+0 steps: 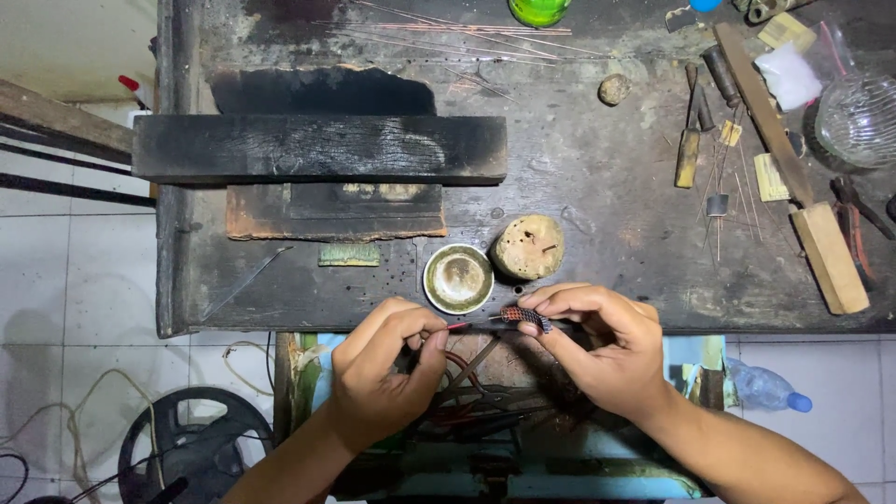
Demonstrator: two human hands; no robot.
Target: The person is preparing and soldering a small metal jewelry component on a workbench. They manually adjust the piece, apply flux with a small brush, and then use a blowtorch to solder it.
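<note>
Workbench: dark, scorched wooden top, seen from above.

Left part: a charred black wooden beam lies crosswise, with a rust-brown slab just below it and a small greenish comb-like piece nearer the front edge.

Centre, front edge: a small round metal dish and, touching its right side, a rounded pale stone-like block. Both sit just behind the hands, close to the work.

Left hand: thumb and forefinger pressed together, pinching a thin red-tipped wire that points right.

Right hand: fingers curled, thumb and forefinger pinching a short woven chain piece, dark with reddish flecks. The piece is at the front edge of the bench, between the two hands; its long axis runs left to right, tilting slightly down to the right, its free end facing the wire tip.

Right part: thin wires at the back, a long wooden stick, small hand tools, a clear glass vessel.
</note>
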